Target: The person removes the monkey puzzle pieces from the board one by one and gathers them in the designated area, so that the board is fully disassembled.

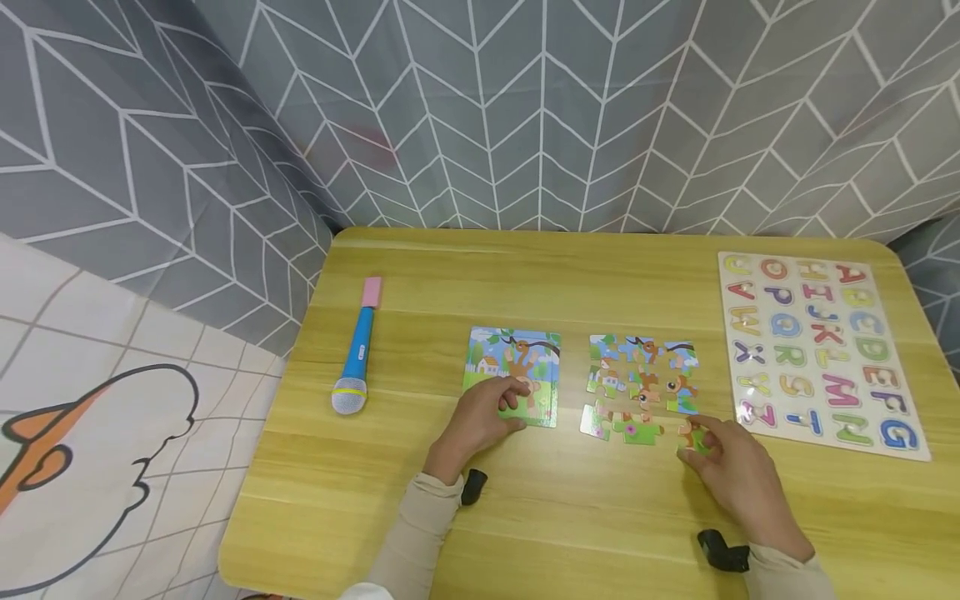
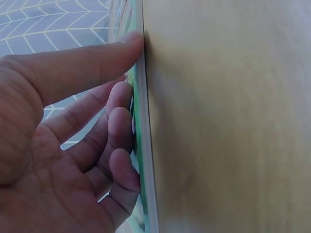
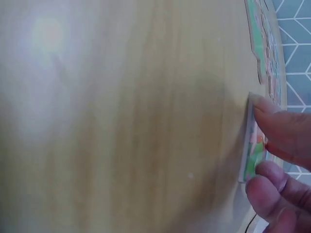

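My left hand (image 1: 476, 417) rests on the near left part of a square picture board (image 1: 546, 392) showing a monkey on a branch. In the left wrist view, the thumb touches the board's edge and the loosely bent fingertips (image 2: 124, 170) lie against its face. To the right, my right hand (image 1: 742, 479) pinches a jigsaw puzzle piece (image 3: 253, 162) between thumb and fingers, at the near right corner of a group of puzzle pieces (image 1: 637, 431). The piece lies on or just above the table; I cannot tell which. Several pieces there form a similar monkey picture, with gaps between them.
A white alphabet board (image 1: 806, 358) with colored letters lies on the right of the wooden table (image 1: 577, 517). On the left lie a blue toy microphone (image 1: 358, 350) and a pink block (image 1: 372, 292). A grey patterned curtain (image 1: 525, 117) hangs behind the table.
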`<action>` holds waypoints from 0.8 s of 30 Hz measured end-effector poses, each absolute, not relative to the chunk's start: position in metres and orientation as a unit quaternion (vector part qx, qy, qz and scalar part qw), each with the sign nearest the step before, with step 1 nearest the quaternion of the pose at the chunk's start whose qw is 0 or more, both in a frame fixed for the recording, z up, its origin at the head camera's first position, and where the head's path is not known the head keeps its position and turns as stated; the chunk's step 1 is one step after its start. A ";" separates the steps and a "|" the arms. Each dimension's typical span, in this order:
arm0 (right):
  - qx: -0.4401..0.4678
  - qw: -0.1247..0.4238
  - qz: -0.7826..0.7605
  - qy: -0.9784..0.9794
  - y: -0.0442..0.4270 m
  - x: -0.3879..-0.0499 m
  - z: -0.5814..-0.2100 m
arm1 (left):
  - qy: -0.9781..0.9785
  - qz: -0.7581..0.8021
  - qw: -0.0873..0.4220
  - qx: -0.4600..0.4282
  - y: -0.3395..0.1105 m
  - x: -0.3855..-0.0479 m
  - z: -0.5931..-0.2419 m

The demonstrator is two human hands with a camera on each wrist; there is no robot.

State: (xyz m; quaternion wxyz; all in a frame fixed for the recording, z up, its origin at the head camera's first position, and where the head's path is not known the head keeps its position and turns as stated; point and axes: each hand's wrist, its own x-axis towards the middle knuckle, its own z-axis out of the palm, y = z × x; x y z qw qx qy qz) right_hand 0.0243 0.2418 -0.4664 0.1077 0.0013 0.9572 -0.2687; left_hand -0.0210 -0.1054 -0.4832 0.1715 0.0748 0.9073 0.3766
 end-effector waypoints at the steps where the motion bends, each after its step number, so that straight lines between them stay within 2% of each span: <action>1: -0.003 0.104 -0.267 0.958 0.242 0.023 -0.467 | 0.907 0.378 0.170 0.075 -0.105 -0.021 -0.483; 7: -0.013 0.087 -0.262 0.961 0.242 0.021 -0.466 | 0.898 0.394 0.174 0.084 -0.102 -0.026 -0.483; 16: -0.011 0.093 -0.264 0.960 0.242 0.021 -0.467 | 0.901 0.385 0.180 0.083 -0.099 -0.028 -0.483; 24: -0.026 0.055 -0.273 0.960 0.236 0.019 -0.470 | 0.904 0.380 0.178 0.079 -0.097 -0.027 -0.480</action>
